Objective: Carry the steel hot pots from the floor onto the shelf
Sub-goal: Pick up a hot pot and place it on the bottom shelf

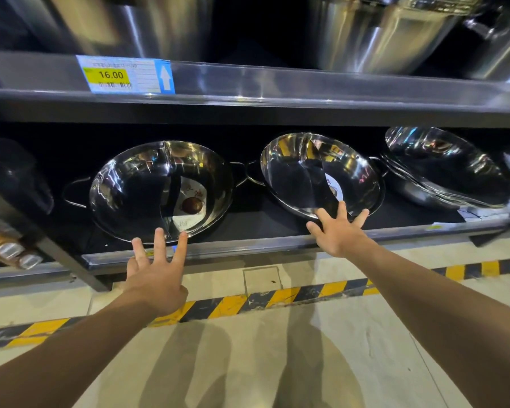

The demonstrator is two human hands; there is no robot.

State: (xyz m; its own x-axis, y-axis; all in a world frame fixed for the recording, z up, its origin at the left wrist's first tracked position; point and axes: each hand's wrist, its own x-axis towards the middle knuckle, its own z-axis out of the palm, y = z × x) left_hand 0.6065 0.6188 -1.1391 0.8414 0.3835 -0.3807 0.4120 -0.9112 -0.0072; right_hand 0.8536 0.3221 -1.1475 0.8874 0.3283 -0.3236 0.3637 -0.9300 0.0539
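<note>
Lower shelf (248,245): front lip running left to right, black deck behind it, low headroom under the upper shelf (277,83). Clear strip of deck between lip and pot rims; narrow gap between the two near pots, their loop handles almost meeting there. Below the lip: pale floor (277,348) with a yellow-black hazard stripe (248,301), open.

Left pot (159,189): on the deck just behind the lip, tilted up toward the camera. Left hand (153,278) in front of the lip, spread open, holding nothing; fingertips at the pot's near rim, contact not certain.

Right pot (321,172): on the same deck, right of the left pot, also tilted. Right hand (339,231) splayed open, empty, fingers overlapping the near rim.

Both pots: shallow polished steel, curved centre divider, paper label inside one half, mirror reflections.

Further right on the deck: stack of similar pots (451,169). On the upper shelf edge: price tag (124,74), "16.00".
</note>
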